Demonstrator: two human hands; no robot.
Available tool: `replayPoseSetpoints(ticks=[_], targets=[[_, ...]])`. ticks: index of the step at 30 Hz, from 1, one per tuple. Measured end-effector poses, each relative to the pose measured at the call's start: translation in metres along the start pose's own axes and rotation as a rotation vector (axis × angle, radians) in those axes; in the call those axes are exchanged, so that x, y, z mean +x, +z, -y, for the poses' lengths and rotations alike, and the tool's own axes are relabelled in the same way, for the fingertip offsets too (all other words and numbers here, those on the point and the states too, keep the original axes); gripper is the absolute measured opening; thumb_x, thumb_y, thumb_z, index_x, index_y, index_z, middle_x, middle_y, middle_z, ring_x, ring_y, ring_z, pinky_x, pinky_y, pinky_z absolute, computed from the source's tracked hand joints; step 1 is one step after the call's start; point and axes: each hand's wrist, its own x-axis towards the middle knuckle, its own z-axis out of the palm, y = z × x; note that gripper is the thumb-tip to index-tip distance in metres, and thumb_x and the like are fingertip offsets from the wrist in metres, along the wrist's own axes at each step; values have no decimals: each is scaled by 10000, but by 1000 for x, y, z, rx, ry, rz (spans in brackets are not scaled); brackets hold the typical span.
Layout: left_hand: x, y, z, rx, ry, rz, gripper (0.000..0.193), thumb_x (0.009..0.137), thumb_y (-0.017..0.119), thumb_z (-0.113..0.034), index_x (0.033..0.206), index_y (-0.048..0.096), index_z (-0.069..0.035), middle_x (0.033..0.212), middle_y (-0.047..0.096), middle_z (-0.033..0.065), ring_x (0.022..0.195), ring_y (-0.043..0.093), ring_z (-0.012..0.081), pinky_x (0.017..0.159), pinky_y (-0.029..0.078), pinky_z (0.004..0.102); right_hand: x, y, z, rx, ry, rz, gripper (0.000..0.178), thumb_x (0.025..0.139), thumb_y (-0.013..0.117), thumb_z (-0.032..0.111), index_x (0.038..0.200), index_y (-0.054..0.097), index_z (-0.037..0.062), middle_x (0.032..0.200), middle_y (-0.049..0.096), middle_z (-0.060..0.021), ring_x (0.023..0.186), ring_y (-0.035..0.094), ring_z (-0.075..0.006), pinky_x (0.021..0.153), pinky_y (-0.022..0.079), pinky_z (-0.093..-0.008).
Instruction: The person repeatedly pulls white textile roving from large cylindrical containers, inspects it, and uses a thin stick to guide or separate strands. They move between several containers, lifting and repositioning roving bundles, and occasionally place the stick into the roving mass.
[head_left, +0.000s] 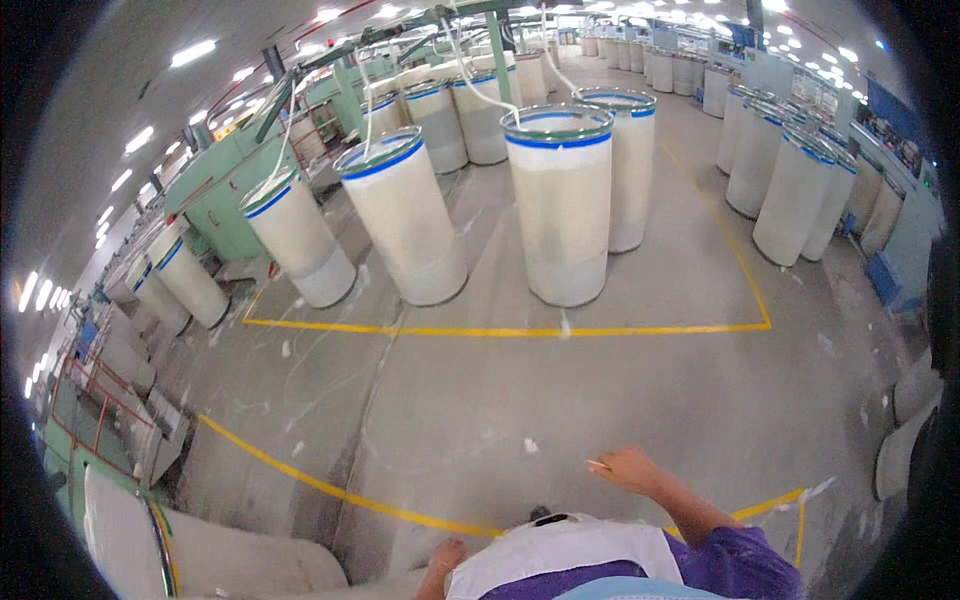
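My right hand (625, 469) is held out over the grey floor, its fingers curled closed. A small pale tip shows at the fingers, too small to name. Low at my left side, my left hand (450, 553) is curled closed; what it holds, if anything, is hidden. Nearest to it is a large cream cylindrical can (240, 550) at the lower left. Ahead, beyond a yellow floor line, stand tall cylindrical cans with blue bands: one in the middle (560, 215), another to its left (405, 220), and a third farther left (300, 240). White strands of fibre run down into them.
Yellow lines (500, 331) mark the floor, with white fluff (530, 445) scattered about. More cans (795, 190) stand at the right beside machines. A green machine (215, 195) rises at the left, and red rails (100, 400) stand nearer. Overhead runs a green frame (375, 36).
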Motion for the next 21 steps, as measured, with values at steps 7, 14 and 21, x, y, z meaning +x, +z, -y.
replayPoseSetpoints(ticks=[7,14,21], targets=[[263,-235,-201,-177,277,-55,392,867,572,-333,1138,589,-50,1043,660,147,948,630,309,832,496,390,51,-29,-110,189,441,-58,452,930,451,467,967,659,68,935,670,-176,834,626,-396,747,476,-510],[427,-358,-372,-158,566,23,364,877,576,-296,1152,579,-58,1065,651,141,983,624,301,838,491,394,140,-98,-257,71,650,-66,462,937,438,454,941,657,47,898,670,-184,830,626,-393,726,473,-503],[541,-464,-442,-136,480,-26,345,897,573,-294,1151,596,-61,1082,655,136,961,640,283,827,500,401,341,-290,-350,94,415,-263,412,957,425,391,935,634,36,898,655,-208,807,616,-405,704,469,-503]])
